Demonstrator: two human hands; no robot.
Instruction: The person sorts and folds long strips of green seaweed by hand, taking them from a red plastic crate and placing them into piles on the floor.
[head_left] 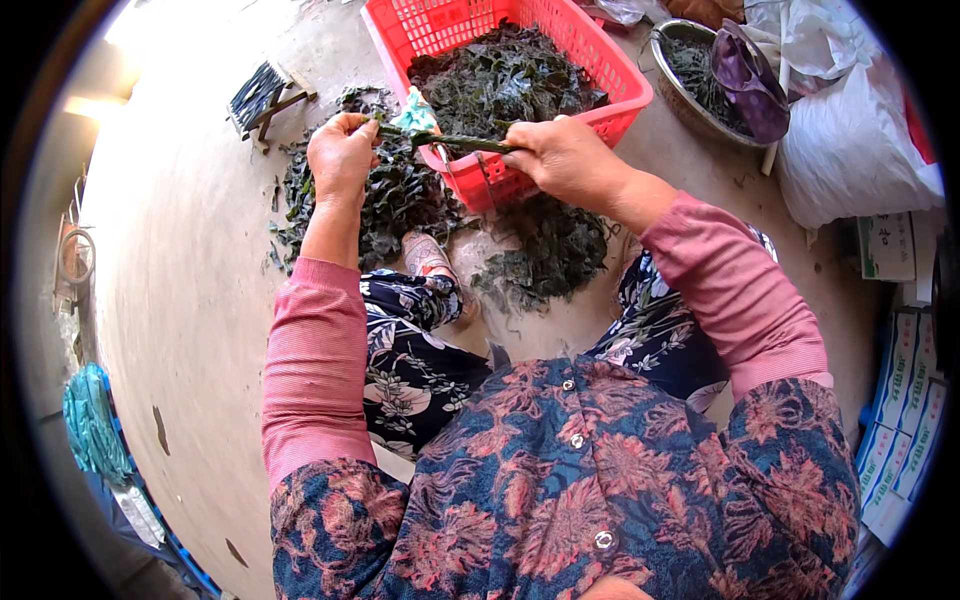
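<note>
Between my two hands a dark green strip of seaweed (467, 143) is stretched, level with the near rim of a red plastic basket (627, 92). My left hand (342, 152) pinches its left end. Closed around the other end is my right hand (565, 158), over the basket's near side. Dark seaweed (508, 75) fills much of the basket. More lies in a loose pile (400, 205) on the floor below my left hand, and another heap (550, 255) sits before the basket. A pale green cloth or bag (415, 113) hangs at the basket's near left corner.
A small folding stool (264, 100) stands left of the basket. At the right are a round metal basin (690, 85) with seaweed and a purple cloth, a bulging white sack (850, 145) and stacked cartons (905, 420). Teal bundled material (95, 420) lies far left.
</note>
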